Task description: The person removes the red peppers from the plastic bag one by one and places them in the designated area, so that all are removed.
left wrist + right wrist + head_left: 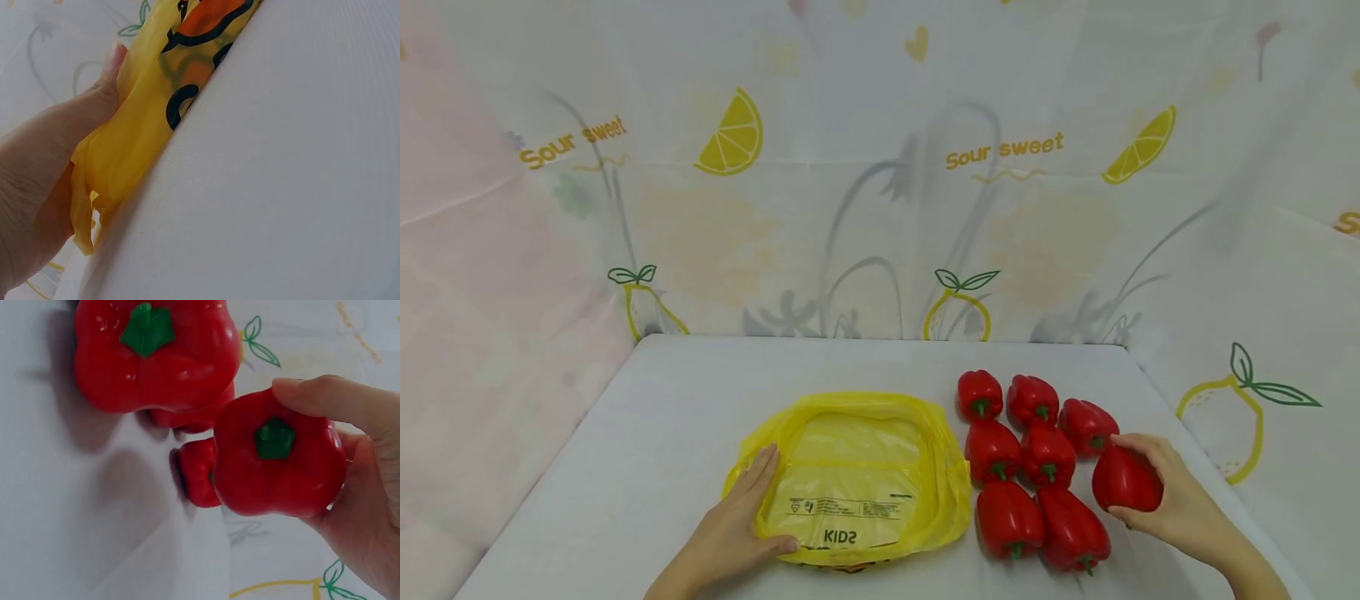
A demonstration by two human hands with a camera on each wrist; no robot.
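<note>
A yellow plastic bag (951,500) lies spread on the table with its mouth turned up and its rim rolled outward. My left hand (735,518) rests against the bag's left and front side, fingers fairly straight. The left wrist view shows the thumb (109,78) along the bag's printed outer side (134,134); the other fingers are mostly hidden there. On the right, my right hand (1172,500) grips a red bell pepper (1126,479) between thumb and fingers. Its green stem (275,437) faces the right wrist camera, and the pepper appears raised off the table.
Several other red bell peppers (1048,454) stand in a loose cluster between the bag and my right hand. A white cloth covers the table (647,433). Behind it hangs a curtain (850,208) printed with lemons and lettering.
</note>
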